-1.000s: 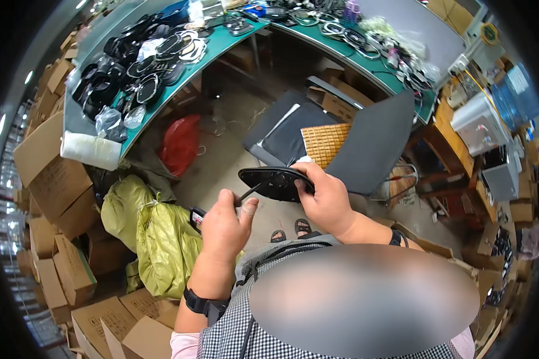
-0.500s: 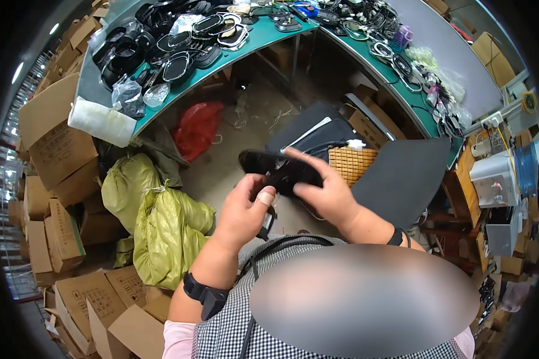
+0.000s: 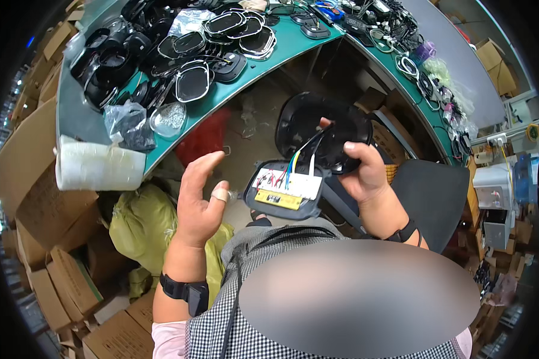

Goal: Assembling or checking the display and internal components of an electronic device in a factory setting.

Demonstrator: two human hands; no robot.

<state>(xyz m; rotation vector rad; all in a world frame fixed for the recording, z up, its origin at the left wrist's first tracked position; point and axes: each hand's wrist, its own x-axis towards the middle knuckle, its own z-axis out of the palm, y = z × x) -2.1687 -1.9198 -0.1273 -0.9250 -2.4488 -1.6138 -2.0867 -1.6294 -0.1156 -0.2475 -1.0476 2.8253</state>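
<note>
A black, rounded plastic housing shell (image 3: 293, 128) is in my right hand (image 3: 368, 179), thumb on its near right rim and a fingertip showing through inside it. Several coloured wires (image 3: 293, 160) join this shell to a dark grey cover (image 3: 254, 206), which hangs below and to the left. On the cover's inner face are a white circuit board (image 3: 305, 185) and a yellow labelled part (image 3: 276, 198). My left hand (image 3: 199, 197), a band round its thumb, is open and holds nothing, just left of the cover.
A green-topped bench (image 3: 218, 90) curves ahead, bearing black shells (image 3: 111, 60), framed oval parts (image 3: 193, 81) and cables (image 3: 401, 63). At its left end lies a white roll (image 3: 99, 167). Yellow-green sacks (image 3: 144, 221) and cardboard boxes (image 3: 66, 281) stand left, a dark chair (image 3: 431, 197) right.
My left hand has let go and moved left, its fingers spreading. The housing now shows its inside, shell and cover apart with wires between them. The view has shifted slightly.
</note>
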